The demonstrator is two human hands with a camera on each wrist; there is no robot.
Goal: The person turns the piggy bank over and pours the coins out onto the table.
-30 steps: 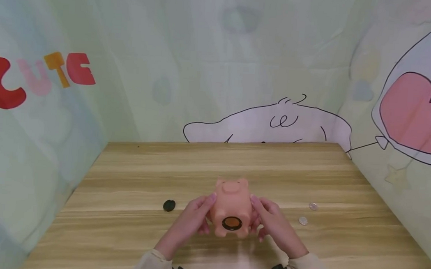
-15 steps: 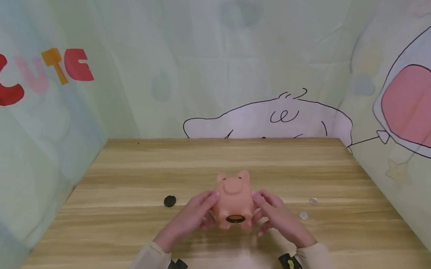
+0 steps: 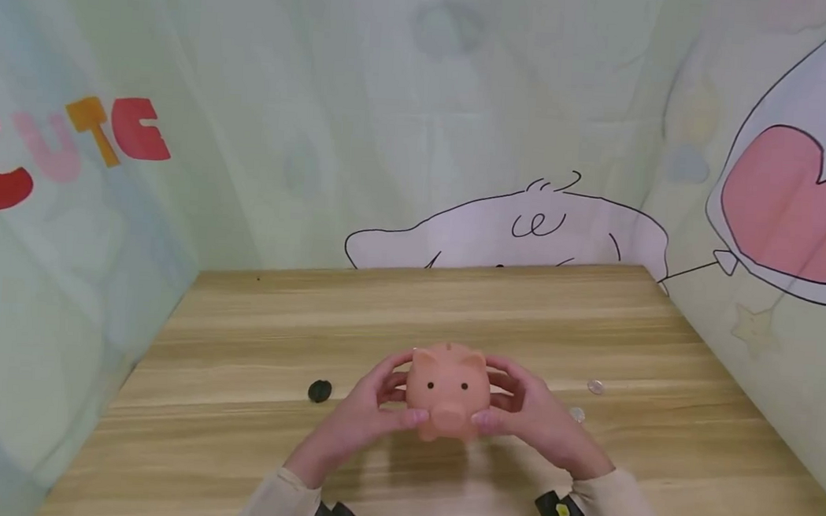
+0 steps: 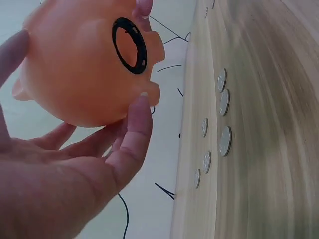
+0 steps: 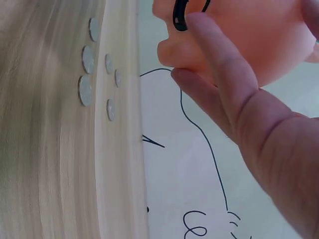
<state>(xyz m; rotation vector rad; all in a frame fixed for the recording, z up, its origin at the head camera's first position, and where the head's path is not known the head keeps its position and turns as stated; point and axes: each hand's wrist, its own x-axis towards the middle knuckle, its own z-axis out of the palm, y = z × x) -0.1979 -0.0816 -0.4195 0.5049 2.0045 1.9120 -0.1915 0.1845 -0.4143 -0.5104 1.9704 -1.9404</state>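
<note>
A pink piggy bank [image 3: 447, 394] is held up over the table between both hands, its face with two dark eyes towards me. My left hand [image 3: 364, 413] grips its left side, thumb near the snout and fingers spread behind. On the opposite side my right hand [image 3: 538, 416] grips it in the same way. In the left wrist view a black ring [image 4: 142, 47] frames a round hole in the belly. The right wrist view shows a fingertip of the right hand against part of that ring [image 5: 179, 17]. From the head view the belly is hidden.
A black round cap [image 3: 320, 391] lies on the wooden table [image 3: 231, 452] to the left. Two coins, one nearer [image 3: 577, 415] and one farther [image 3: 595, 387], lie on the right. Several coins [image 4: 226, 141] lie beyond the piggy bank, mostly hidden in the head view. Printed curtains [image 3: 289, 85] surround the table.
Both hands have turned the piggy bank: its belly with the black-ringed hole was towards me, and now its face is. The cap and the two coins on the right stay put.
</note>
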